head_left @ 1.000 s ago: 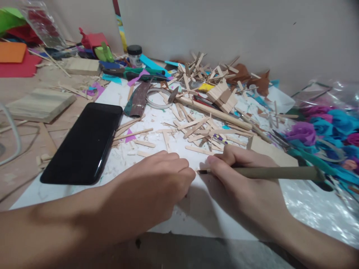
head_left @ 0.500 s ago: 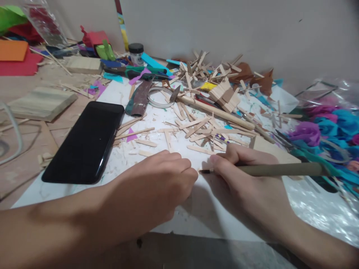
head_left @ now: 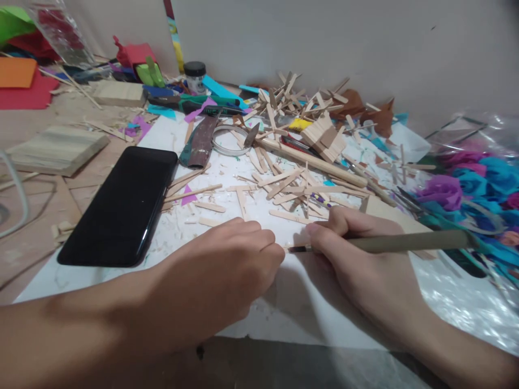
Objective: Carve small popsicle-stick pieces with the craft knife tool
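Note:
My right hand (head_left: 360, 259) is closed round a knife-like tool with a long olive handle (head_left: 409, 241). The tool's dark tip points left, toward my left hand (head_left: 239, 270). That hand is closed over the white sheet (head_left: 284, 329), and a thin pale sliver shows between its fingertips and the dark tip. What its fingers hold is mostly hidden. Behind both hands lies a heap of small wooden sticks (head_left: 287, 189).
A black phone (head_left: 121, 205) lies left of my left forearm. Farther back are a hammer (head_left: 312, 162), a tape roll (head_left: 231, 140), wood blocks (head_left: 60, 148) and a black-lidded jar (head_left: 195, 75). Paper flowers (head_left: 440, 192) and scissors (head_left: 409, 200) are at the right.
The tool's handle has tilted slightly and its tip has shifted a little to the right, with more of the pale sliver showing. The whole view has moved very slightly.

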`<state>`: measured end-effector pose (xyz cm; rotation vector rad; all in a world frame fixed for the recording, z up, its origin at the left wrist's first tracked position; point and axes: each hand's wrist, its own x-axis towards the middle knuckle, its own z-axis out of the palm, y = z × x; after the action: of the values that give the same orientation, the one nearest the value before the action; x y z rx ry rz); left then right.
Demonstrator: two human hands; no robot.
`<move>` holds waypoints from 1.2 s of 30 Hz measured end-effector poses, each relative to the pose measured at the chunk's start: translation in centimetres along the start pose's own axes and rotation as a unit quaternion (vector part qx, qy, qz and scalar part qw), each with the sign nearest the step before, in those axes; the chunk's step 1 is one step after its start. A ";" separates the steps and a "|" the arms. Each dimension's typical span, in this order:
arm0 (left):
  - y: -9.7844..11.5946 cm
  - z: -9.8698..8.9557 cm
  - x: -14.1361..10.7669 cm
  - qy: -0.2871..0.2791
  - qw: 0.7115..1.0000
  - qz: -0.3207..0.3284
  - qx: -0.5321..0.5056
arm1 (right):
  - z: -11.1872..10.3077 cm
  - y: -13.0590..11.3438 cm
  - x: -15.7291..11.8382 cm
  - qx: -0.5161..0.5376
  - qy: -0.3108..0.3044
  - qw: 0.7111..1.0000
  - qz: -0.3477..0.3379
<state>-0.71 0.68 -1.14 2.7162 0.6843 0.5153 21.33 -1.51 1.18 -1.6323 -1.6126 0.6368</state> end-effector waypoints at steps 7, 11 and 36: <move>0.1 0.1 0.1 0.013 0.999 0.009 0.033 | 0.3 -0.2 -0.6 -0.049 -0.008 0.997 -0.057; 0.0 0.2 0.0 0.015 0.997 0.039 0.072 | 0.3 -0.3 -0.5 -0.054 -0.004 0.996 -0.067; 0.2 -0.1 0.0 0.000 0.994 0.044 0.104 | 0.0 -0.3 -0.1 -0.019 -0.014 1.000 -0.006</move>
<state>-0.63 0.50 -1.00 2.9514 0.6531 0.4896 21.09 -1.59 1.40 -1.6453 -1.6638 0.6295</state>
